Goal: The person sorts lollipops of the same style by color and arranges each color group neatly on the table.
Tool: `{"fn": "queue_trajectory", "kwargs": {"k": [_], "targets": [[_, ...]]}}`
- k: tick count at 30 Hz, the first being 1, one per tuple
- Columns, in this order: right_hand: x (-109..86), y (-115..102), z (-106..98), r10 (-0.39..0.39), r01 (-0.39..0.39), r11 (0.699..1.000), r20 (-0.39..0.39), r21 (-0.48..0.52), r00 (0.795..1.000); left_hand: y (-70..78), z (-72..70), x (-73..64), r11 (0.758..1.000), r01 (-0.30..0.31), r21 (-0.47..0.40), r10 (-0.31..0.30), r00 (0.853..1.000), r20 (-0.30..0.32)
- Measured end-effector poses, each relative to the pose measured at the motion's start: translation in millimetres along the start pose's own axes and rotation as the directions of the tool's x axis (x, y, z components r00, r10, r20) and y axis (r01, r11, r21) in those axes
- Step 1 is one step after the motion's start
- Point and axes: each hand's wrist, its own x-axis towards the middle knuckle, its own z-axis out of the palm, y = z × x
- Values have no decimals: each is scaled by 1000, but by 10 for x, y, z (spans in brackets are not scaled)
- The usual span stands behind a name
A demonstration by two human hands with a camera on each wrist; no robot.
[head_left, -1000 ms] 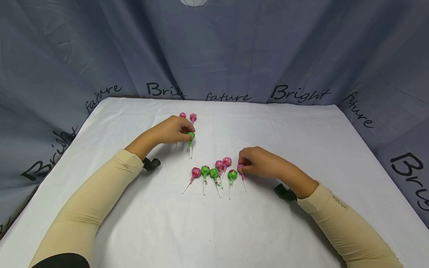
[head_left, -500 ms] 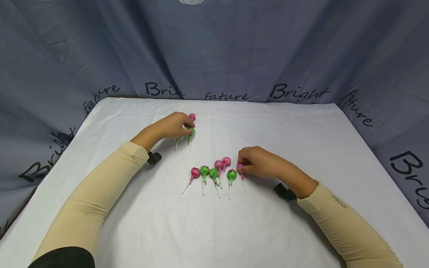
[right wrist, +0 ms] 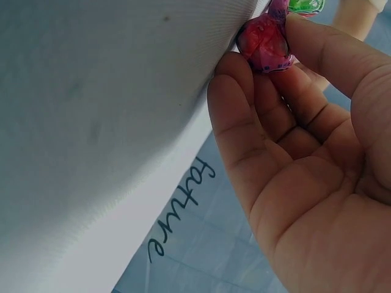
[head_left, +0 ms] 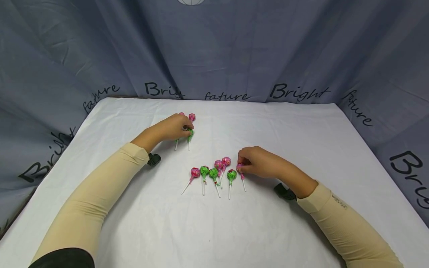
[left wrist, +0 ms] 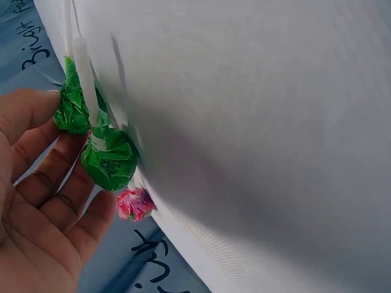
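At the back left of the white table, my left hand (head_left: pixel 174 126) pinches a green-wrapped lollipop (left wrist: pixel 72 104) by its head between thumb and fingers. Its white stick points toward me. A second green lollipop (left wrist: pixel 110 160) lies under the palm, mostly hidden from the head camera. Beyond the hand are two pink lollipops, one plainly visible (head_left: pixel 192 117), the other (head_left: pixel 181 113) partly covered. My right hand (head_left: pixel 259 162) grips the head of a pink lollipop (right wrist: pixel 264 44) at the right end of the front group, its stick toward me.
Left of my right hand lie several lollipops: a pink one (head_left: pixel 195 172) with a slanted stick, green ones (head_left: pixel 205 171) and two pink heads close together (head_left: pixel 218 165). A white cloth (head_left: pixel 214 230) covers the table. Grey lettered curtains (head_left: pixel 234 48) surround its back and sides.
My left hand has shifted slightly away from me with the green lollipop, bringing it near the two pink ones, then nudged slightly left. The right hand and front lollipops stay put.
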Motion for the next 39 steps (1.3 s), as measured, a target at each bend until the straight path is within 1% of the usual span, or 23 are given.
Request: {"fn": "queue_trajectory", "kwargs": {"k": [3,10,16,19,21,25,27,30,33,35,38,39], "targets": [[0,1,1,-1,1,1000,0,0,1000,4,2,-7,1000,7,0,-7,1000,2],[4,-9,-1,-16,16,1000,-4,-7,1000,25,-12,-35,1000,-12,11,12,1000,1],[5,-13,9,-27,27,1000,-7,-5,1000,40,-13,-79,1000,0,-5,0,1000,-4],[6,-7,19,-38,38,999,-9,-3,999,54,-20,-107,1000,-4,-1,4,1000,-15],[6,-3,24,-44,44,999,-12,-2,999,82,-30,-128,1000,-11,5,11,999,-33],[6,-4,28,-53,53,999,-16,-6,998,171,-20,-191,998,-59,13,59,994,-91],[6,-6,28,-53,53,999,-18,-7,998,235,2,-250,995,-99,2,98,989,-112],[7,-8,22,-50,50,999,-17,-11,999,332,41,-364,986,-163,-19,159,980,-119],[5,-6,11,-44,43,999,-15,-14,999,402,68,-460,978,-206,-22,202,972,-119],[2,-5,4,-37,36,999,-11,-16,999,421,69,-496,979,-205,-17,201,972,-122],[-2,-5,4,-23,23,1000,-6,-13,1000,381,60,-507,985,-173,-15,170,976,-135],[-4,-7,6,-19,19,1000,-4,-11,1000,355,60,-499,988,-154,-17,150,979,-138]]}}
